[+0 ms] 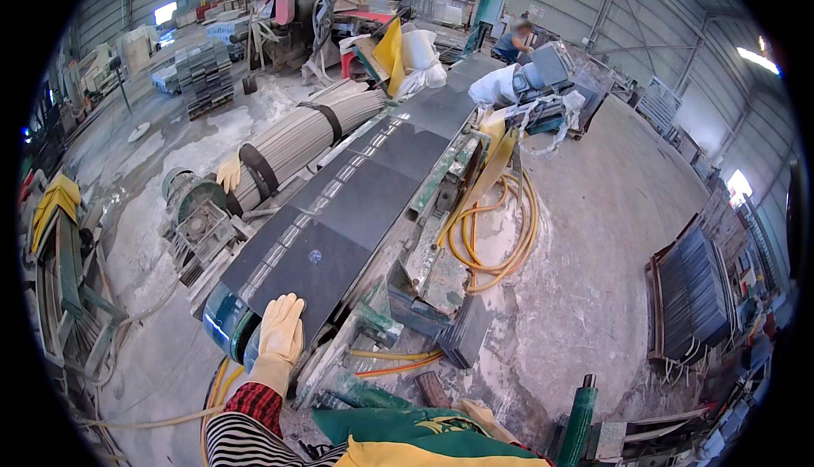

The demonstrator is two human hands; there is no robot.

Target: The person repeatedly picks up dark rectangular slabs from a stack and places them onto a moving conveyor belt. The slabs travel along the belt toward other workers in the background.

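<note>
Lower left of centre, space above the dark slab [326, 268] is open. Coiled yellow hoses [533, 221] obstruct the concrete floor [610, 213] right of centre.

You are facing a smooth, dark grey slab [298, 270] that is lying flat nearest you, showing one pale round spot, while similar dark slabs [360, 186] are stretching end to end toward the far right.

The cream-gloved right hand [488, 419] shows only in part beyond the green and yellow cloth apron [394, 425]; its fingers and any grip are hidden. The cream-gloved left hand [281, 331] conceals its palm. A far person in blue [511, 45] has a blurred head, and the lower edge cuts off a green metal cylinder [579, 426] at near right.
</note>
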